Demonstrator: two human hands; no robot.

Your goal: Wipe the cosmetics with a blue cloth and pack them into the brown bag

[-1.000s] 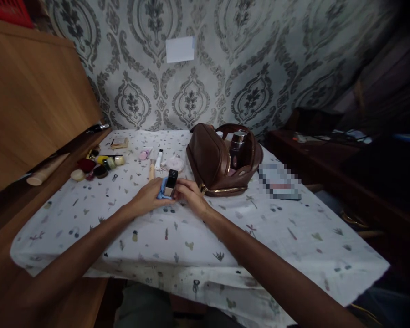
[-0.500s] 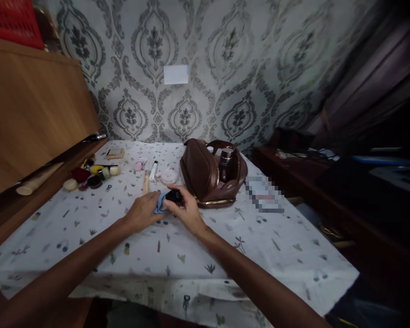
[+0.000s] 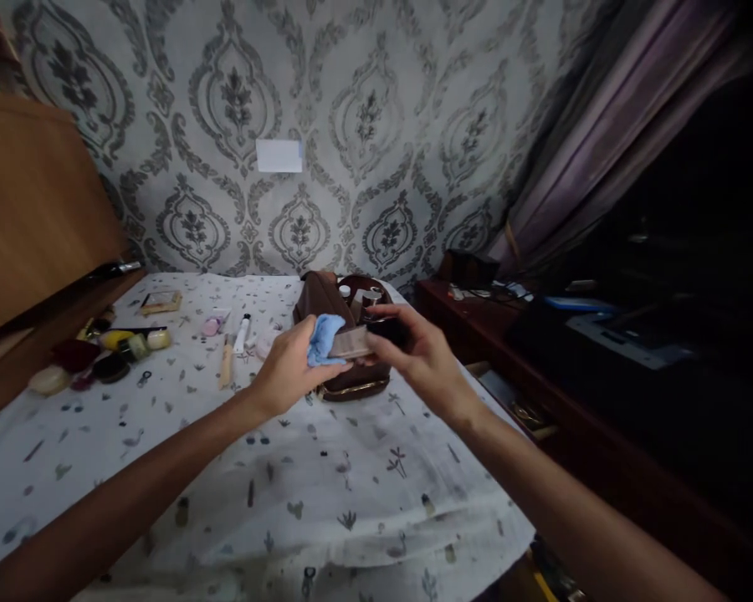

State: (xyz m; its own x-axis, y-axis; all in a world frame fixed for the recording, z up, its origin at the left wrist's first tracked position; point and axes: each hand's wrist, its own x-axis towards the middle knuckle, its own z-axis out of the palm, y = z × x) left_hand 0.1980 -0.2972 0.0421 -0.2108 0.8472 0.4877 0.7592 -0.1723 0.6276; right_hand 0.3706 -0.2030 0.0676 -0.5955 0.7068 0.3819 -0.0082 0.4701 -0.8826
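Note:
My left hand (image 3: 287, 366) is closed on a crumpled blue cloth (image 3: 326, 339), which wraps one end of a small bottle. The bottle (image 3: 350, 343) has a pale, see-through body and lies sideways in the air over the table. Its black cap (image 3: 389, 332) is gripped by the fingers of my right hand (image 3: 427, 355). Just behind both hands stands an open brown cosmetic bag (image 3: 317, 294), with a dark bottle (image 3: 370, 298) showing inside. The hands and bottle hide part of the bag's front.
On the patterned tablecloth (image 3: 289, 493), left of the bag, lie a white tube (image 3: 243, 333), a beige tube (image 3: 226, 364), a pink item (image 3: 212, 325) and a palette (image 3: 161, 301). Several small jars (image 3: 110, 366) cluster farther left. A dark desk (image 3: 470, 322) stands at right.
Both hands have lifted the bottle and cloth to the right, in front of the bag. More of the bottle's pale body shows now. The view has turned to the right.

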